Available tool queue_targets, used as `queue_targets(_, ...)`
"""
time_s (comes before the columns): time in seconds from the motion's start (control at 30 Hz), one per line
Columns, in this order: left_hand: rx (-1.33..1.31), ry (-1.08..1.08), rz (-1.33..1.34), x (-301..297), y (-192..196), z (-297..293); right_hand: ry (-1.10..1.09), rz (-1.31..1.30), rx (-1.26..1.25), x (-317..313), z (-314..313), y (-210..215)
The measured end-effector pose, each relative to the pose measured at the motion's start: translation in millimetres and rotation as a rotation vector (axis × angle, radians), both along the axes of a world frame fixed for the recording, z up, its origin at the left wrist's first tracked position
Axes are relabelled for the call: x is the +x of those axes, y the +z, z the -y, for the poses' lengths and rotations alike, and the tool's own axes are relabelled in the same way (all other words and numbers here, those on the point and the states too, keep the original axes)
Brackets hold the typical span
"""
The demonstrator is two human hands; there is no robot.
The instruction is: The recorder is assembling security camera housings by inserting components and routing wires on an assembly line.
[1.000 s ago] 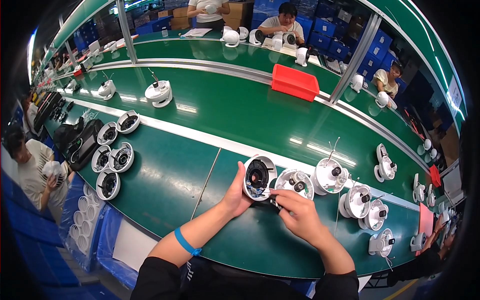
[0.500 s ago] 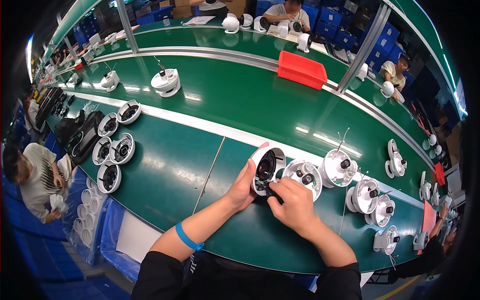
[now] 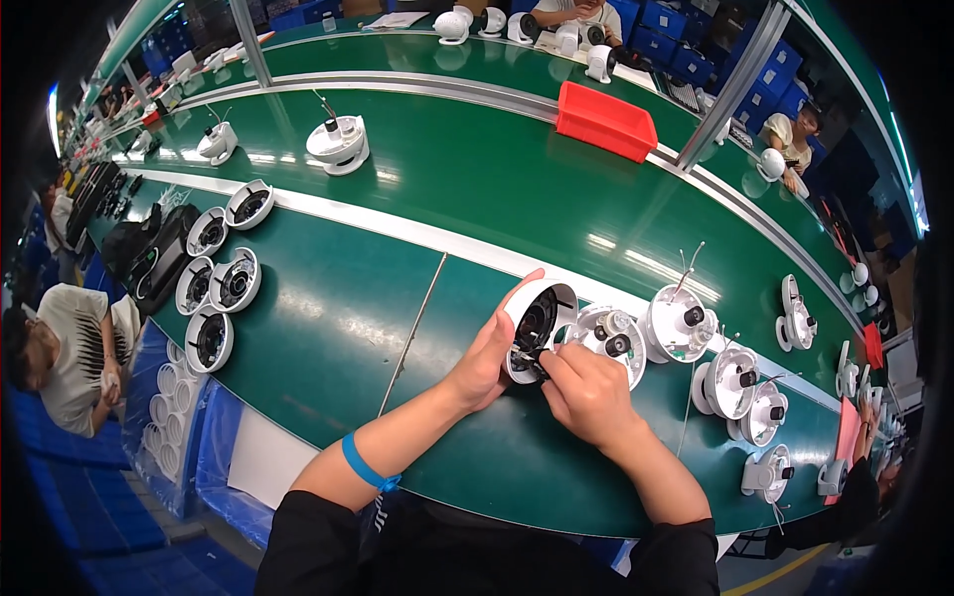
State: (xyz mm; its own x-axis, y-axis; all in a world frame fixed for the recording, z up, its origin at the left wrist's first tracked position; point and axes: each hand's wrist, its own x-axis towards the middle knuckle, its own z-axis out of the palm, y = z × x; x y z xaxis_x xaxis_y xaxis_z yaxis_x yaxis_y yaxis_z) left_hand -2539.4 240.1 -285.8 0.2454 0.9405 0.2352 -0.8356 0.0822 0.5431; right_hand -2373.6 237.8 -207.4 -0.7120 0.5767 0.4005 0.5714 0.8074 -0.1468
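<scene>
In my left hand (image 3: 481,360) is a round white camera housing (image 3: 555,294), held tilted with its black inside facing up and toward the right. The fingers wrap its left side. My right hand (image 3: 592,393) reaches in at the lower right rim, its thumb and fingertips pinched together on a small dark part (image 3: 538,366) inside the housing. What exactly that part is cannot be made out. Just beyond the right hand, partly covered by it, an open white camera body (image 3: 618,324) with a dark lens lies on the green bench.
Several open white camera bodies (image 3: 680,320) with wires line the right side. At left, more black-lined housings (image 3: 209,340) stand near a black bag (image 3: 164,260). A red bin (image 3: 606,121) sits across the green belt, which carries other camera bodies (image 3: 338,145). Co-workers sit around.
The camera bodies on the belt have shifted slightly right. Both my hands keep their hold on the housing, with the right fingers barely moved. At far left, a co-worker's hands have come together.
</scene>
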Motion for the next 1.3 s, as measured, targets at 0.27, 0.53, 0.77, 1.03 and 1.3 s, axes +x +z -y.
queue_targets(0.27,0.038,0.008,-0.049,-18,1,1,0.055,0.085,0.056,-17,0,2)
queue_targets(0.53,0.049,0.033,-0.103,-31,-3,-3,0.075,0.160,0.150,-30,-2,-2)
queue_targets(0.77,0.159,0.097,-0.232,-35,-5,-5,0.037,0.009,-0.064,-36,-4,-3)
queue_targets(1.03,0.174,0.128,-0.283,-41,0,-1,0.040,-0.045,-0.129,-37,-2,3)
queue_targets(1.3,-0.254,-0.020,0.180,-55,-3,-11,-0.207,-0.395,-0.494,-32,-7,-9)
